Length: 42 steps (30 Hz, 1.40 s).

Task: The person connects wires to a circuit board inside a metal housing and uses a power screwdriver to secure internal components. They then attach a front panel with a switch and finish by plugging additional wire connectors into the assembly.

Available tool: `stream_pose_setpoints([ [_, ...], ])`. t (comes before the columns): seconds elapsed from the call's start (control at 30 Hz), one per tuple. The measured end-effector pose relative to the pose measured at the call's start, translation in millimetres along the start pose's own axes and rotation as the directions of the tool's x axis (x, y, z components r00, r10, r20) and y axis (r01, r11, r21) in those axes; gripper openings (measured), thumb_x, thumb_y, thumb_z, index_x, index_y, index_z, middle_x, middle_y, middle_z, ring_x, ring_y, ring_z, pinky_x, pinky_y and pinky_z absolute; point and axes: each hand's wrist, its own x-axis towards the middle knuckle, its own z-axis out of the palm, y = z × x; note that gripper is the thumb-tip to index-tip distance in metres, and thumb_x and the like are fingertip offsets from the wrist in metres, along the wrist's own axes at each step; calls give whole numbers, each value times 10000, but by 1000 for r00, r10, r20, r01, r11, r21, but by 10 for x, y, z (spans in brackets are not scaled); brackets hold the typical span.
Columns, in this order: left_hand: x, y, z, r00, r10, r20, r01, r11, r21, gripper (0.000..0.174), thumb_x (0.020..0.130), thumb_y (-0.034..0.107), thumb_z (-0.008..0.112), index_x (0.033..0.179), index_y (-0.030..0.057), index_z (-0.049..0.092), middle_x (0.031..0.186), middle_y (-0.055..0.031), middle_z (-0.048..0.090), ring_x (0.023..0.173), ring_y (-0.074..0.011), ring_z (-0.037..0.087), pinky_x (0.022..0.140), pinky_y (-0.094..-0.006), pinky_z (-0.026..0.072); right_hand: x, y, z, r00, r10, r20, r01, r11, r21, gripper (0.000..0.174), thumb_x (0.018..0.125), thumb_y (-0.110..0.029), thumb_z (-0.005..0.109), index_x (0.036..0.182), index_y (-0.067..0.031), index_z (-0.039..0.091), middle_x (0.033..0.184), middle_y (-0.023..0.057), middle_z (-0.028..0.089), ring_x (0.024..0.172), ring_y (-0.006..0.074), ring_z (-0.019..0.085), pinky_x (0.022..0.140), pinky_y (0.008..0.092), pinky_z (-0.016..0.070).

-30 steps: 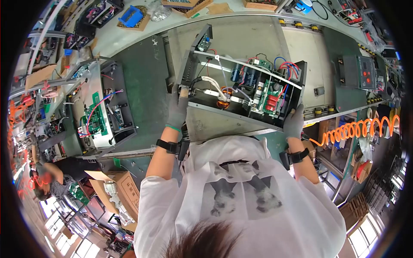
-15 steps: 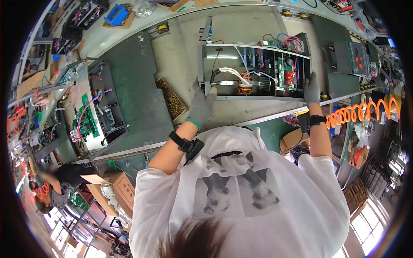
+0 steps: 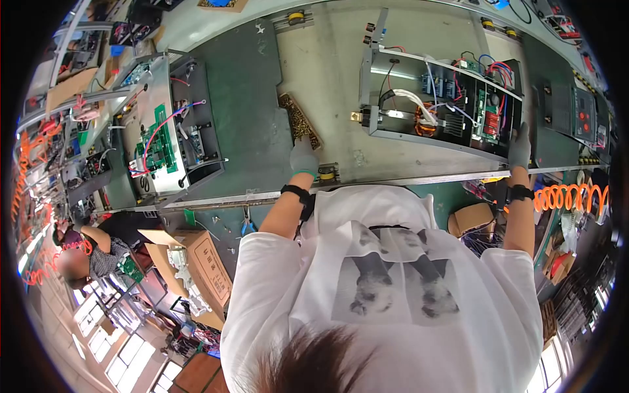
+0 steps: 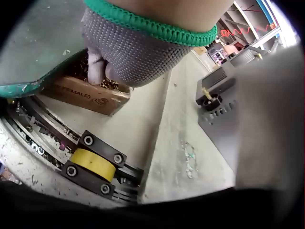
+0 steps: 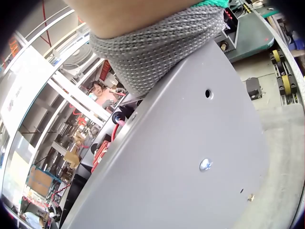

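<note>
My gloved left hand reaches down into a narrow cardboard box of small brass-coloured fasteners. In the left wrist view its fingers point down among the pieces, with the tips partly hidden. To the right lies an open-topped metal chassis holding circuit boards, a wound coil and loose wires. My gloved right hand grips its right end wall. In the right wrist view the glove goes over the wall's upper edge, hiding the fingers. A brass-coloured terminal sticks out of the chassis's left end.
A second opened chassis with a green board stands at the left on a dark green mat. Past the right hand sits a closed grey unit. Yellow rollers line the bench edge. An orange coiled hose hangs at the right.
My left hand has let go of the chassis's left end and moved left and down to the fastener box. The right hand stays at the chassis's right end. The chassis now sits straighter.
</note>
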Motion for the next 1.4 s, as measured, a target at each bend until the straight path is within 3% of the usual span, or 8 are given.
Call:
stream_pose_setpoints([
  [0.27, 610, 218, 82, 982, -182, 43, 181, 983, 26, 506, 876, 150, 505, 1359, 108, 358, 1422, -175, 330, 1078, -338, 570, 839, -361, 517, -14, 41, -108, 999, 44, 19, -43, 998, -34, 446, 915, -274, 472, 1310, -82, 393, 1118, 244, 581, 1016, 443, 546, 837, 500, 446],
  [0.37, 643, 208, -180, 994, -8, 111, -7, 991, 133, 616, 721, 241, 708, 1268, 92, 468, 1328, -157, 471, 1154, -355, 514, 939, -372, 460, -17, -16, -19, 1000, -22, -22, 22, 1000, 4, 422, 914, -273, 477, 1292, -101, 403, 1149, 232, 568, 1027, 448, 536, 853, 516, 435],
  [0.8, 591, 45, -3, 974, 133, 183, -167, 969, 185, 391, 788, 148, 631, 1143, 29, 519, 1136, -218, 572, 1041, -367, 580, 849, -420, 504, -164, -338, -271, 994, 100, 45, -100, 995, -4, 379, 870, -228, 537, 1215, -101, 446, 1041, 230, 597, 953, 415, 579, 803, 495, 462],
  [0.93, 459, 107, -76, 993, 75, 93, -90, 981, 173, 345, 797, 139, 607, 1119, 37, 538, 1085, -205, 600, 1002, -370, 591, 849, -416, 495, -749, -757, -661, 942, 150, -299, 26, 859, 512, 401, 871, -156, 577, 1239, -35, 473, 1051, 167, 614, 944, 285, 619, 826, 346, 487],
  [1.0, 381, 41, -90, 992, 122, -14, -121, 989, 85, 305, 810, 141, 588, 1097, 40, 564, 1052, -203, 614, 982, -373, 595, 838, -415, 490, -1488, -574, -475, 903, -25, -429, 203, 905, 375, 286, 866, -79, 535, 1141, -1, 524, 1018, 165, 614, 902, 282, 615, 795, 334, 491],
  [1.17, 319, 15, -121, 986, 74, -149, -105, 972, -209, 240, 845, 149, 539, 1042, 49, 634, 974, -209, 642, 945, -373, 602, 796, -416, 477, -2567, 64, 130, 887, 427, 173, -458, 774, 438, 325, 803, -116, 590, 1120, -52, 560, 1008, 148, 621, 914, 297, 617, 788, 374, 487],
  [1.23, 296, 58, -167, 984, 56, -168, -78, 989, -126, 244, 853, 146, 530, 1041, 44, 648, 984, -218, 641, 934, -381, 600, 782, -416, 473, -2798, 601, 637, 573, 759, 308, -819, 519, 246, 480, 758, -178, 663, 1200, -64, 517, 1070, 143, 617, 956, 299, 613, 839, 375, 479],
  [1.4, 357, 76, -234, 987, -14, -159, -9, 990, -138, 239, 860, 122, 560, 1076, 40, 622, 960, -182, 659, 876, -321, 627, 715, -387, 493, -2466, 767, 974, 588, 789, 177, -803, 545, 240, 687, 685, -164, 747, 1286, -63, 430, 1164, 146, 586, 976, 286, 613, 871, 351, 477],
])
